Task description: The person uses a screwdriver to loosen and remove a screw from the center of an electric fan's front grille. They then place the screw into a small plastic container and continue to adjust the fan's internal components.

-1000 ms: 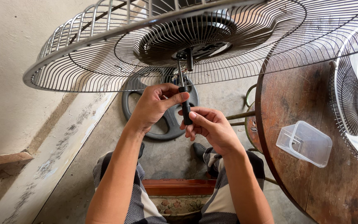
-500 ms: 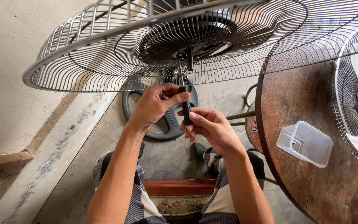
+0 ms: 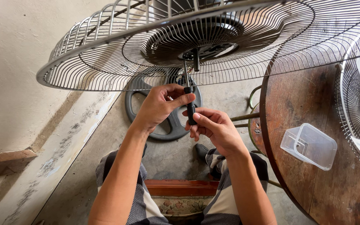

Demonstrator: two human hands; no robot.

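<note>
While both hands close around it, the screwdriver stands nearly upright just below the hub of the fan guard, its black handle low and its thin metal shaft rising to the dark motor housing behind the wires. The left hand wraps the upper part of the handle, thumb pressed across the front and fingers curled behind. The right hand pinches the lower end of the handle between thumb and fingertips, directly beneath the left one. The guard, a wide dome of grey wire rings, spreads over both hands and reaches out above the round wooden table to the screwdriver's right. On that table, well apart from the screwdriver, lies a clear plastic container, and beyond it, at the table's far edge, a second fan guard in pale wire. Behind the screwdriver, on the concrete floor, lies a dark round fan base. Beneath the hands show the person's chequered trousers.
</note>
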